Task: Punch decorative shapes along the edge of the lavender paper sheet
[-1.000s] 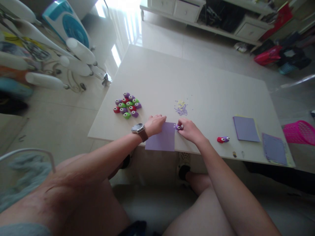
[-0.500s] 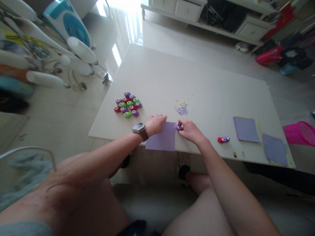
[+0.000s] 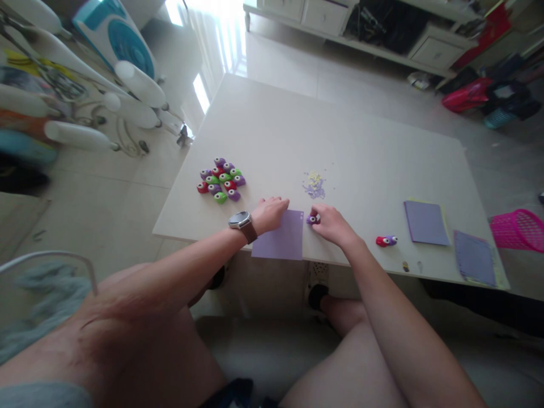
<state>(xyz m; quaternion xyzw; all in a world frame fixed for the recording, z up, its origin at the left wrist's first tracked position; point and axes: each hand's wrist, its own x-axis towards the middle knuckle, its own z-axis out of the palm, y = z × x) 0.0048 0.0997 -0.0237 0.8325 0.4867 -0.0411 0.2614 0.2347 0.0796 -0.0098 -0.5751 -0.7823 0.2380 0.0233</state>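
Your left hand [image 3: 272, 212] is pressing flat and open on the purple sheet [image 3: 284, 241] while your right hand [image 3: 331, 224] is pinching a purple punch [image 3: 312, 219] beside it.

The left hand [image 3: 271, 213] presses the purple sheet [image 3: 284, 242] while the right hand [image 3: 332, 225] grips a purple punch [image 3: 312, 219].

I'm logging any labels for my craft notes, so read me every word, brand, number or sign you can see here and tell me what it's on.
No text can be read anywhere in this view.
Wristwatch on the left hand: face too small and blurred to read.
Small purple punch in the right hand: no legible marking.
Cluster of punches: only eye-like dots, no lettering.
Purple sheet and paper stacks: show no print.
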